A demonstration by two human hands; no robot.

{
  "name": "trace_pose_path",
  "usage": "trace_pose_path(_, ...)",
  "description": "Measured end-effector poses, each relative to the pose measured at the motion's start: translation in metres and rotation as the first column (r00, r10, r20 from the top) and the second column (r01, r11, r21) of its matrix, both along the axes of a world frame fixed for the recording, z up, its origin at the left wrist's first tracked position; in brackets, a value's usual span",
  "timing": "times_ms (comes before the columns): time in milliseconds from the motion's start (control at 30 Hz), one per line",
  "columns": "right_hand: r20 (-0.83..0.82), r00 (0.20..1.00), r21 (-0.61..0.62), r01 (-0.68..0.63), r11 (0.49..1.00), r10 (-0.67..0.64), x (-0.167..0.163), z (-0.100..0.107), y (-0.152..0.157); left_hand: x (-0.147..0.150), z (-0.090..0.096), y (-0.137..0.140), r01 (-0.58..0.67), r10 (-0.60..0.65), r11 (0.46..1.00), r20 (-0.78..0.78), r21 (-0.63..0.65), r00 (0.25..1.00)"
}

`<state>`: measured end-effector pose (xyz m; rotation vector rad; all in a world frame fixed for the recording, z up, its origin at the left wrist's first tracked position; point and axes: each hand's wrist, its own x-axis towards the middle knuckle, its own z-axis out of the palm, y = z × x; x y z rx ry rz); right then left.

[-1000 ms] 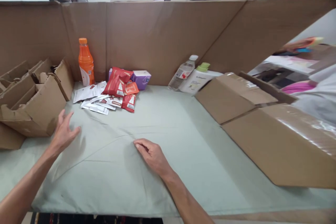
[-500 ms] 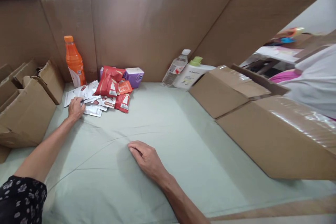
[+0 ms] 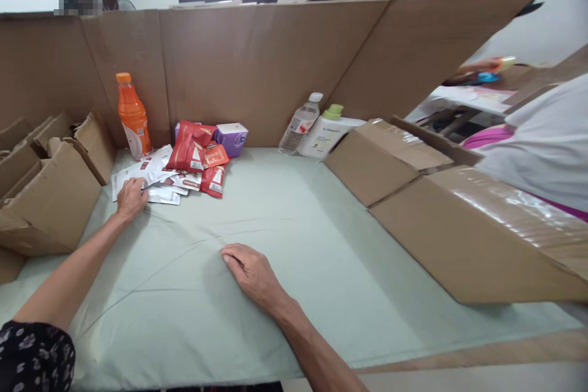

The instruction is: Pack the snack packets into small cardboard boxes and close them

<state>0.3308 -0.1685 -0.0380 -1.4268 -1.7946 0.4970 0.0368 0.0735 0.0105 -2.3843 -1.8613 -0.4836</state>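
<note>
My left hand (image 3: 131, 197) reaches to the far left, its fingers curled onto the near edge of a pile of white sachets (image 3: 149, 170). Red packets (image 3: 190, 148) lie on that pile, with a purple box (image 3: 232, 136) behind them and an orange drink bottle (image 3: 133, 116) standing to their left. My right hand (image 3: 250, 272) rests palm down on the pale green cloth (image 3: 321, 245) at the middle, holding nothing, fingers loosely bent.
A tall cardboard wall (image 3: 257, 67) closes the back. Folded cardboard pieces (image 3: 50, 190) crowd the left. A clear water bottle (image 3: 299, 125) and white lotion bottle (image 3: 324, 135) lean at the back. Two taped boxes (image 3: 390, 159) (image 3: 496, 239) fill the right, beside another person's white garment (image 3: 542, 147).
My left hand went forward from beside the cardboard pieces to the white sachets and curled onto them. My right hand stayed on the cloth. The view shifted slightly.
</note>
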Motion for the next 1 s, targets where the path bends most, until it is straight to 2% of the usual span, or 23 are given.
trace_pose_path(167, 0.005, 1.0, 0.003, -0.003, 1.0, 0.003, 0.0, 0.001, 0.0, -0.002, 0.002, 0.015, 0.003, -0.005, 0.998, -0.037, -0.06, 0.999)
trace_pose_path(333, 0.007, 1.0, -0.014, 0.003, 1.0, -0.003, 0.001, 0.001, -0.001, -0.001, 0.005, 0.013, 0.025, -0.03, 0.996, -0.056, -0.086, 0.998)
trace_pose_path(533, 0.027, 1.0, -0.017, -0.002, 1.0, 0.002, 0.0, 0.004, -0.002, 0.009, 0.007, -0.01, 0.108, -0.11, 0.986, -0.006, -0.126, 0.994)
trace_pose_path(833, 0.035, 0.999, -0.014, -0.01, 1.0, 0.01, 0.004, -0.001, -0.002, 0.066, -0.018, -0.052, 0.374, -0.346, 0.916, 0.187, -0.144, 0.919)
trace_pose_path(900, 0.035, 0.999, -0.014, -0.017, 1.0, 0.018, 0.004, -0.001, -0.002, 0.065, -0.019, -0.059, 0.405, -0.371, 0.906, 0.228, -0.125, 0.9)
trace_pose_path(1000, 0.044, 0.999, -0.011, -0.023, 1.0, 0.024, 0.004, 0.002, -0.004, 0.048, -0.018, -0.061, 0.374, -0.342, 0.924, 0.274, -0.072, 0.899)
